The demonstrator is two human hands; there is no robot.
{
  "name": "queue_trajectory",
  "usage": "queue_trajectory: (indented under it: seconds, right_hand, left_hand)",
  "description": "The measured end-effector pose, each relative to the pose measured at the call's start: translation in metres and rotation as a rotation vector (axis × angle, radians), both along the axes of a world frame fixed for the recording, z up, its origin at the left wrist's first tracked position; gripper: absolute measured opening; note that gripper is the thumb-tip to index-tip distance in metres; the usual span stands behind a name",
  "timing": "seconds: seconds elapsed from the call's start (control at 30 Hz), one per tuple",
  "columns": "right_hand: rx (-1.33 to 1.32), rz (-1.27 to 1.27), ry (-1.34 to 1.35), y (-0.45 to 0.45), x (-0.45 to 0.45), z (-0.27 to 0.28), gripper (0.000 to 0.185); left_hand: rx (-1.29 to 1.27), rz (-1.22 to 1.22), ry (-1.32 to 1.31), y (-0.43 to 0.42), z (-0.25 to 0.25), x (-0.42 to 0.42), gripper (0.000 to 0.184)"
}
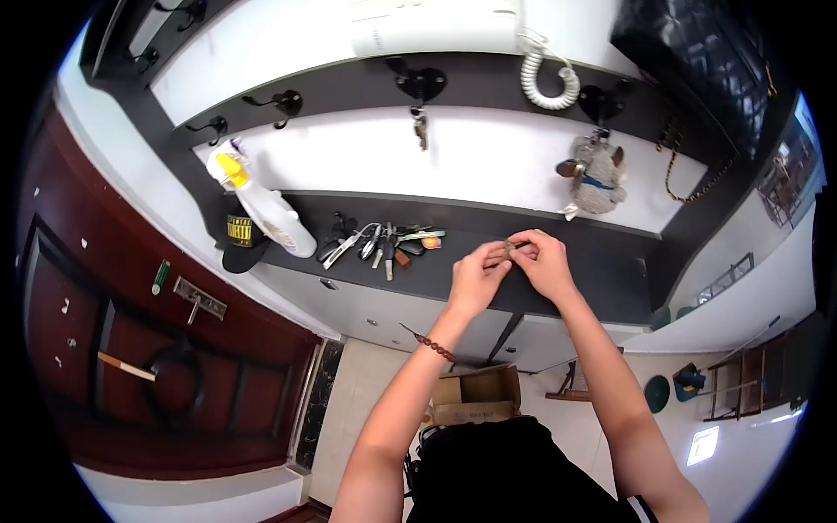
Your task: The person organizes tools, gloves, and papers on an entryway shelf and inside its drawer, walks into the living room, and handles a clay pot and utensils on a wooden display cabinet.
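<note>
Above the dark shelf top (558, 283), my left hand (476, 277) and my right hand (543, 264) meet with their fingertips together. Both are closed in a pinch on a small brownish-grey item (508, 250), mostly covered by the fingers; its kind cannot be made out. To the left of my hands lies a spread of keys (384, 247) with fobs and tags. A brown beaded bracelet (436, 348) is around my left wrist.
A white spray bottle (270, 213) with a yellow head stands by a black cap (242, 240). Hooks hold keys (420, 131), a grey plush toy (597, 179) and a black quilted bag (697, 61). Below are a cardboard box (475, 410) and a dark red door (157, 349).
</note>
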State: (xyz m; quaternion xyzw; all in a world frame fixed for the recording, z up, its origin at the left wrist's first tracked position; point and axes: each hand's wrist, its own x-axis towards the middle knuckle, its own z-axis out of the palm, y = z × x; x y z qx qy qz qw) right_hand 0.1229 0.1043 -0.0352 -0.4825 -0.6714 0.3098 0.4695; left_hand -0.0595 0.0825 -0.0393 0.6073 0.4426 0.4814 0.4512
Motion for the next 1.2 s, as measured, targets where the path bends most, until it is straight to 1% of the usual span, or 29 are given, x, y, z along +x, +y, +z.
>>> queue_trajectory:
  seconds: [0.03, 0.1, 0.13, 0.17, 0.23, 0.27, 0.3, 0.37, 0.4, 0.47, 0.5, 0.57, 0.7, 0.77, 0.83, 0.9, 0.97, 1.0, 1.03, 1.07, 1.1, 1.13, 1.2]
  right_hand:
    - [0.009, -0.035, -0.056, 0.003, -0.002, -0.002, 0.020]
    - [0.041, -0.044, -0.121, 0.008, -0.004, -0.005, 0.019]
    - [0.047, -0.066, -0.198, 0.006, -0.005, -0.004, 0.020]
    - [0.057, -0.086, -0.274, 0.005, -0.007, -0.002, 0.020]
    - [0.083, -0.094, -0.200, -0.004, -0.005, -0.004, 0.025]
    - [0.085, -0.110, -0.209, -0.011, -0.001, -0.005, 0.026]
    - [0.087, -0.125, -0.219, -0.019, 0.002, -0.005, 0.028]
    - [0.105, -0.199, -0.224, -0.035, 0.010, -0.016, 0.028]
    - [0.107, -0.233, -0.229, -0.044, 0.014, -0.021, 0.027]
    - [0.134, -0.289, -0.238, -0.063, 0.016, -0.026, 0.024]
    - [0.155, -0.313, -0.245, -0.075, 0.015, -0.025, 0.023]
    - [0.181, -0.343, -0.304, -0.096, 0.007, -0.020, 0.024]
    - [0.166, -0.405, -0.368, -0.128, -0.009, -0.019, 0.026]
    - [0.136, -0.479, -0.403, -0.149, -0.014, -0.018, 0.027]
    - [0.141, -0.467, -0.498, -0.168, -0.027, -0.011, 0.032]
    - [0.107, -0.497, -0.509, -0.190, -0.031, -0.014, 0.037]
    - [-0.021, -0.541, -0.432, -0.213, -0.028, -0.014, 0.037]
    - [0.007, -0.562, -0.459, -0.224, -0.021, -0.017, 0.040]
    - [-0.010, -0.591, -0.458, -0.237, -0.015, -0.019, 0.040]
    - [-0.068, -0.637, -0.385, -0.248, -0.009, -0.020, 0.040]
    - [-0.124, -0.678, -0.309, -0.259, -0.002, -0.021, 0.040]
    - [-0.093, -0.697, -0.378, -0.271, 0.012, -0.030, 0.039]
    - [-0.115, -0.730, -0.339, -0.297, 0.033, -0.047, 0.039]
  left_hand:
    - [0.076, -0.015, 0.050, -0.001, -0.004, -0.005, 0.038]
    - [0.128, 0.027, 0.131, -0.003, -0.010, -0.017, 0.037]
    - [0.173, 0.067, 0.148, -0.009, -0.007, -0.026, 0.032]
    - [0.178, 0.082, 0.142, -0.016, -0.003, -0.038, 0.032]
    - [0.230, 0.149, 0.145, -0.033, -0.002, -0.069, 0.026]
    - [0.314, 0.210, 0.126, -0.039, -0.009, -0.085, 0.022]
    - [0.316, 0.221, 0.120, -0.046, -0.009, -0.104, 0.022]
    - [0.242, 0.385, 0.117, -0.061, -0.006, -0.147, 0.017]
    - [0.243, 0.391, 0.114, -0.063, -0.011, -0.170, 0.017]
    - [0.234, 0.584, 0.174, -0.060, -0.025, -0.214, 0.014]
    - [0.230, 0.581, 0.171, -0.058, -0.029, -0.233, 0.014]
    - [0.256, 0.687, 0.242, -0.053, -0.034, -0.266, 0.013]
    - [0.232, 0.693, 0.285, -0.037, -0.038, -0.305, 0.013]
    - [0.231, 0.610, 0.268, -0.031, -0.044, -0.310, 0.015]
    - [0.275, 0.567, 0.328, -0.027, -0.050, -0.303, 0.018]
    - [0.288, 0.501, 0.371, -0.030, -0.068, -0.291, 0.023]
    - [0.307, 0.482, 0.420, -0.048, -0.062, -0.264, 0.032]
    - [0.299, 0.439, 0.419, -0.057, -0.061, -0.251, 0.032]
    - [0.298, 0.445, 0.397, -0.066, -0.059, -0.238, 0.036]
    - [0.301, 0.458, 0.375, -0.072, -0.058, -0.227, 0.039]
    - [0.305, 0.434, 0.379, -0.079, -0.061, -0.218, 0.039]
    - [0.290, 0.414, 0.393, -0.088, -0.068, -0.210, 0.040]
    - [0.279, 0.376, 0.423, -0.111, -0.084, -0.193, 0.041]
